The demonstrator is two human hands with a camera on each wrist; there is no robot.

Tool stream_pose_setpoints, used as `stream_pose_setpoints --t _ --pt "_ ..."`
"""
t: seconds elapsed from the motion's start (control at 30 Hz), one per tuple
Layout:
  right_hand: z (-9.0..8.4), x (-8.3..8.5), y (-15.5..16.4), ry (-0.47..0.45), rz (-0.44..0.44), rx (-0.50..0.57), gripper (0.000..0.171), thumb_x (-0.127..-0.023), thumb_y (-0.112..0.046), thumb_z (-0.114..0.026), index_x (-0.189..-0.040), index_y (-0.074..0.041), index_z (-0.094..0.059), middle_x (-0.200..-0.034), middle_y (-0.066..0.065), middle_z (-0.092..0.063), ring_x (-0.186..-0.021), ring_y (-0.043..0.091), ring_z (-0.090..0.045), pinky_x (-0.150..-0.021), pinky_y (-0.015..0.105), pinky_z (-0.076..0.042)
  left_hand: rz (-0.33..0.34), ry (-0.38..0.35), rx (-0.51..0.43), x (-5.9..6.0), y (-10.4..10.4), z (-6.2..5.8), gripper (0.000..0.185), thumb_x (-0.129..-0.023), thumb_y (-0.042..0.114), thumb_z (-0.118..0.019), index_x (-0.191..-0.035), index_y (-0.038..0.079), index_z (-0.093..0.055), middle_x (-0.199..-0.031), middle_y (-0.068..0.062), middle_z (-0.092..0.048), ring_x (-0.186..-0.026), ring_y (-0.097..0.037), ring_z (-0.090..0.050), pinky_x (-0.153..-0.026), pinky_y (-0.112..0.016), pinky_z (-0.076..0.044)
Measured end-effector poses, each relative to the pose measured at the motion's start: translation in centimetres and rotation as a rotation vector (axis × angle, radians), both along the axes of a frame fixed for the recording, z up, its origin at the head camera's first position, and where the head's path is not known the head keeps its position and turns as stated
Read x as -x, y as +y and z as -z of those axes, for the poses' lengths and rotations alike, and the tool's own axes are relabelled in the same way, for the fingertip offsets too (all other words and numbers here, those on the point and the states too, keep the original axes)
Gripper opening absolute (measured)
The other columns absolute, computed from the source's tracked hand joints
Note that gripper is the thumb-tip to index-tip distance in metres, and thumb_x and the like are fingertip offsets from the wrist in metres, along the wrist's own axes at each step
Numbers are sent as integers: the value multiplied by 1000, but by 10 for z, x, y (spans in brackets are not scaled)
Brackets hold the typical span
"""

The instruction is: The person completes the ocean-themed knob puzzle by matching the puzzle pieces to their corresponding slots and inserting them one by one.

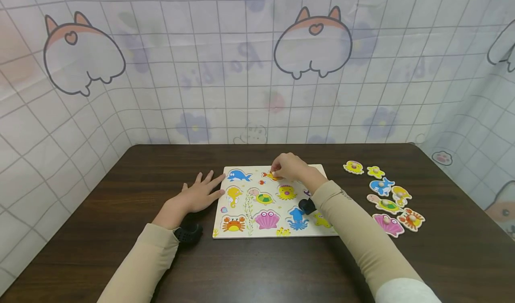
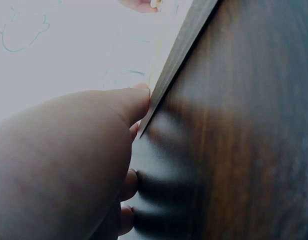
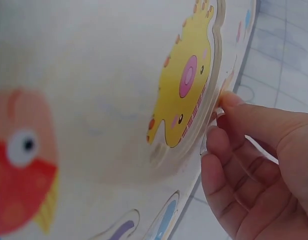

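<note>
left hand [image 1: 197,195]: flat on the dark counter [image 1: 120,231], fingers spread and straight, fingertips against the left edge of the puzzle board [image 1: 241,231]; in the left wrist view the fingers [image 2: 136,102] meet the board's edge; it grips nothing

puzzle board: lies flat mid-counter; printed sea creatures show in its recesses: dolphin [image 1: 238,175], seahorse [image 1: 233,195], crab [image 1: 234,224], turtle [image 1: 263,197], shell [image 1: 267,219], yellow octopus [image 1: 286,192], blue squid [image 1: 297,218]; no knobs show on them, so these slots look vacant

right hand [image 1: 290,166]: over the board's top edge, fingers curled together, pinching the pale knob of a small orange fish piece [image 1: 268,175]; whether that piece sits in its slot or is raised I cannot tell; the right wrist view shows curled fingers [image 3: 229,150] at the board's rim beside the yellow octopus picture

loose pieces: well apart from the board on the right of the counter; yellow octopus piece [image 1: 353,167], small yellow piece [image 1: 375,172], dolphin piece [image 1: 381,186], seahorse piece [image 1: 400,195], turtle piece [image 1: 384,204], crab piece [image 1: 411,218], shell piece [image 1: 388,224]

progress: judging by this, seven pieces lie off the board, the fish is in hand; the part under the right forearm is hidden
</note>
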State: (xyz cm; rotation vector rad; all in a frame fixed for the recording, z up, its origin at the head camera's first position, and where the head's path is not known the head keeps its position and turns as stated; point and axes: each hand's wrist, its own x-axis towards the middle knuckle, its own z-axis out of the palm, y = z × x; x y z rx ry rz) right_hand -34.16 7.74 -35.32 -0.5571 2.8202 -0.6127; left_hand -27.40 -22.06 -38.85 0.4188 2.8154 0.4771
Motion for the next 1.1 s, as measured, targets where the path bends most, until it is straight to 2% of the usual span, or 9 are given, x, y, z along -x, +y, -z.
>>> stream_pose_setpoints --t 0.33,0.53,0.8,1.1 --pt "-2 -1 2 -29 1 36 18 -99 -13 -71 -114 -5 -77 -103 7 -72 -91 22 -61 -91 35 -54 -10 -8 1 -3 2 -2 67 -110 49 -40 -167 21 -19 -169 -23 -6 -151 -52 1 -108 -82 -2" --pt "-4 -1 7 -52 -4 35 21 -99 -14 -71 -118 -8 -77 -104 7 -69 -94 23 -60 -89 34 -55 -10 -2 2 -3 3 -2 67 -110 50 -40 -166 21 -20 -169 -23 -7 -151 -53 1 -108 -82 -2" --pt "-14 -3 30 13 -77 75 27 -99 -9 -70 -124 -2 -73 -115 12 -71 -101 26 -65 -94 40 -55 -10 5 -9 -3 2 -1 66 -110 48 -41 -166 19 -21 -169 -23 -8 -151 -53 0 -108 -82 -2" --pt "-18 -8 70 75 -59 115 25 -102 -7 -64 -124 2 -71 -118 15 -71 -105 30 -67 -94 45 -55 -10 3 -10 -3 3 -1 67 -110 49 -42 -166 19 -21 -169 -23 -8 -151 -53 0 -108 -82 -2"
